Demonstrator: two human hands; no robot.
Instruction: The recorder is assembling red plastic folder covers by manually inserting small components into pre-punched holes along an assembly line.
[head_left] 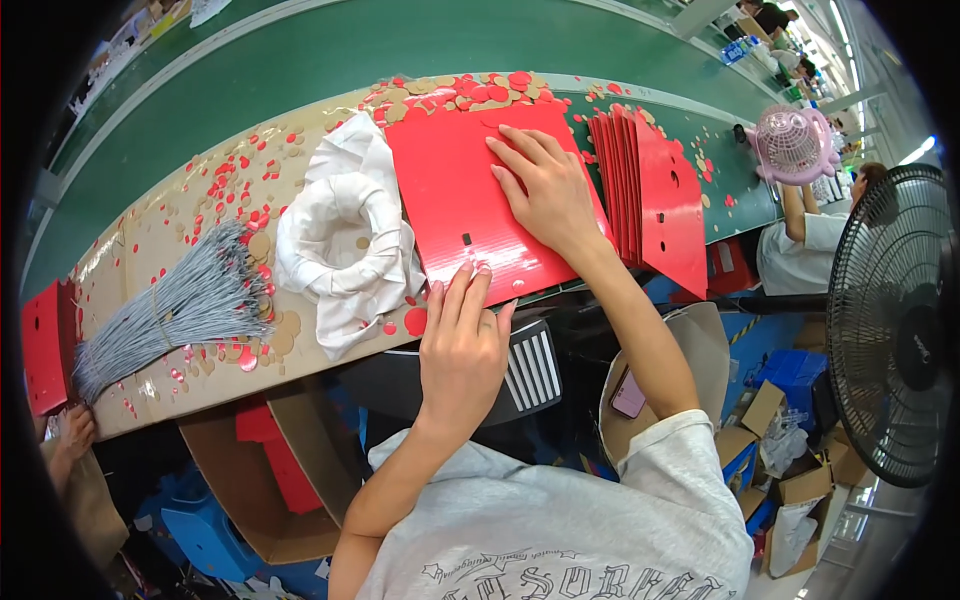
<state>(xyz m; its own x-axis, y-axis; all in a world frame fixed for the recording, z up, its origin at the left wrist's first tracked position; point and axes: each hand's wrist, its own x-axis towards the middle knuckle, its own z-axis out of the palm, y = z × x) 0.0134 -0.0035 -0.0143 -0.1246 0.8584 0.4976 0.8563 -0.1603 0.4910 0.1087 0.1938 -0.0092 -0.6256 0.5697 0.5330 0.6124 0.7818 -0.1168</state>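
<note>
A flat red glossy board [440, 175] with a small dark slot lies on the bench in front of me. My right hand [548, 195] rests on its right half, palm down with fingers spread. Along the near edge of the board, my left hand [465, 345] touches it with stretched fingertips, the thumb apart. Neither hand grips anything that I can see. Just left of the board sits a white cloth [345, 235] twisted into a ring. Several red boards with cut holes [665, 205] stand in a leaning stack to the right.
A tied bundle of thin grey wires [165, 315] lies at left among scattered red and brown discs [225, 185]. Past the bench runs a green surface [400, 40]. A large black fan [890, 325] stands at right, a pink fan [790, 145] beyond. Another person's hand [75, 432] is at far left.
</note>
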